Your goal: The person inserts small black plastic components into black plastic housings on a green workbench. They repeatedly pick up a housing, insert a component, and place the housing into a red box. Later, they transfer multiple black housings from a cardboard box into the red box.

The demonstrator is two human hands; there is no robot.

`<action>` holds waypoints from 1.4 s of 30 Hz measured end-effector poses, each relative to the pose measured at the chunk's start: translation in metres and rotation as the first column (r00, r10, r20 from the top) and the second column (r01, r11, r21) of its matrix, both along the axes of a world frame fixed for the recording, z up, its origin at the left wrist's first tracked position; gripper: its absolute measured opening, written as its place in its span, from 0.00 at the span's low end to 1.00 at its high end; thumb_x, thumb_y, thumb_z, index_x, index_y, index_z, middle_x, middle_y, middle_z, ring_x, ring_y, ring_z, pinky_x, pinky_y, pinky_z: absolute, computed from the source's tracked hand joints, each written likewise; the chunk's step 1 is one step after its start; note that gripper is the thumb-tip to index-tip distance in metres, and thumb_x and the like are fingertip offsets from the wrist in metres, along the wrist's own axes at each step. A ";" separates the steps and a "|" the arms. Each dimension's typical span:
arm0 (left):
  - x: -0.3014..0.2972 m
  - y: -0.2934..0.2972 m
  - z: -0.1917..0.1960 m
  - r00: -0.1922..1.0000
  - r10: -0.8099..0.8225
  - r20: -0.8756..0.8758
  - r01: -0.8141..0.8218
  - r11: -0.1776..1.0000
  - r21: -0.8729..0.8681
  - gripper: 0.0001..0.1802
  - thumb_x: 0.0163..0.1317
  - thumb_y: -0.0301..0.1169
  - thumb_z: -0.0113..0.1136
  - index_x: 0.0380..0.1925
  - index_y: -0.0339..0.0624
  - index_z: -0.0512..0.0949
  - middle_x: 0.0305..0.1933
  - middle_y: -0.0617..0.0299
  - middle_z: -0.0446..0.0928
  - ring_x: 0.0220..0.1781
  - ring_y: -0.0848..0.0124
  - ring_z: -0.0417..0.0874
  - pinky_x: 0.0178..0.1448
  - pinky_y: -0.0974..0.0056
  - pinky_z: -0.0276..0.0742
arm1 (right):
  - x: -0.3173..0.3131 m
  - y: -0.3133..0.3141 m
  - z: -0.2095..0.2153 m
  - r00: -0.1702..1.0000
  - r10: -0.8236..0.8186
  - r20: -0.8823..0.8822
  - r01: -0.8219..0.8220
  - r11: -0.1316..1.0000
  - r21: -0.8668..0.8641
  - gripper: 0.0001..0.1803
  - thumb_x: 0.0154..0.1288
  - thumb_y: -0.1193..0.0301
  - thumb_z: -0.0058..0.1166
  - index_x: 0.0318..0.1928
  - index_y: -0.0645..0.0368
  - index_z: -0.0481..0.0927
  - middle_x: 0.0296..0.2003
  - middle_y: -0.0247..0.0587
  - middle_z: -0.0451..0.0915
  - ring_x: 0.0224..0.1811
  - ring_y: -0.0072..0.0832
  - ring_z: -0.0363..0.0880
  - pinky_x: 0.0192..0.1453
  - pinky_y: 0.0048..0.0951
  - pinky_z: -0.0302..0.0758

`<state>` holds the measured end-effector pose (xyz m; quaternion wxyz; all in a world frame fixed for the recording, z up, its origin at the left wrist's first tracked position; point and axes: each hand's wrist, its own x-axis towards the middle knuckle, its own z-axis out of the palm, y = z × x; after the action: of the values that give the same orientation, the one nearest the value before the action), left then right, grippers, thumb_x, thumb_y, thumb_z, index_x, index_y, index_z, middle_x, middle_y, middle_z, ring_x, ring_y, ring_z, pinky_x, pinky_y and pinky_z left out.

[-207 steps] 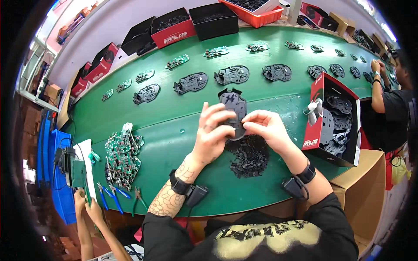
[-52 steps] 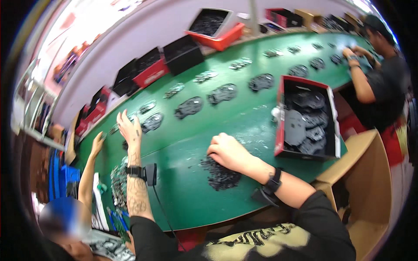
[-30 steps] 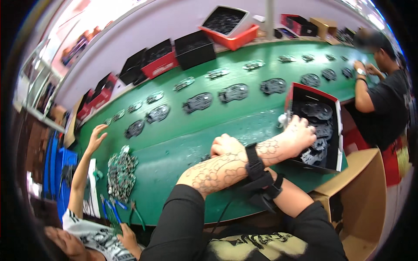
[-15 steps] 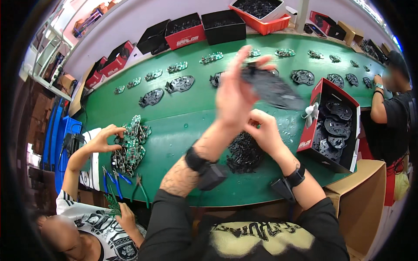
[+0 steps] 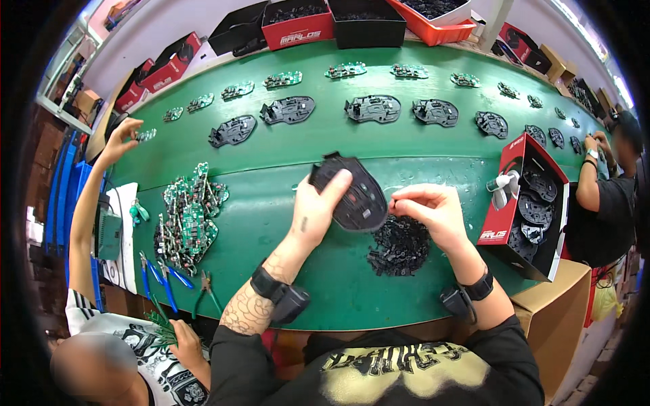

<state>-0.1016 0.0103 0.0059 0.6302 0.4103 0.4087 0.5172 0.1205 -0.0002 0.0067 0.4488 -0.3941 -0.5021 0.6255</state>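
Observation:
My left hand [image 5: 317,203] grips a black plastic mouse shell [image 5: 359,196], thumb across its face, tilted above the table in front of me. Just right of the shell, my right hand [image 5: 433,208] has thumb and forefinger pinched together. Whatever is between those fingertips is too small to make out. Beneath the right hand lies a heap of small black plastic parts [image 5: 399,249]. Beyond my hands, several black shells [image 5: 372,108] rest in a row, with a row of green circuit boards [image 5: 345,70] behind them.
At left, a co-worker's hand [image 5: 122,141] holds a small board near a pile of circuit boards [image 5: 189,216]. Pliers [image 5: 206,294] and blue-handled cutters [image 5: 166,284] lie at the near edge. A red box of shells [image 5: 504,196] stands right, with a small white fan on its rim.
My left hand has come back toward me from over the far rows, bringing the shell beside my right hand. The co-worker's hand has moved from the board pile to the far left.

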 end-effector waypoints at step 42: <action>-0.024 0.005 -0.020 0.924 0.374 0.082 -0.383 0.909 0.163 0.09 0.67 0.29 0.57 0.43 0.37 0.75 0.38 0.66 0.79 0.37 0.79 0.78 0.41 0.71 0.77 | -0.031 -0.017 0.002 0.659 0.064 0.749 -0.622 0.606 0.496 0.07 0.51 0.68 0.66 0.27 0.55 0.81 0.30 0.33 0.74 0.41 0.36 0.71 0.48 0.35 0.71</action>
<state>-0.1252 0.0155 -0.0139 0.4890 0.3647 0.4176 0.6734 0.0893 -0.0174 0.0089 0.2142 -0.2660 -0.9000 0.2708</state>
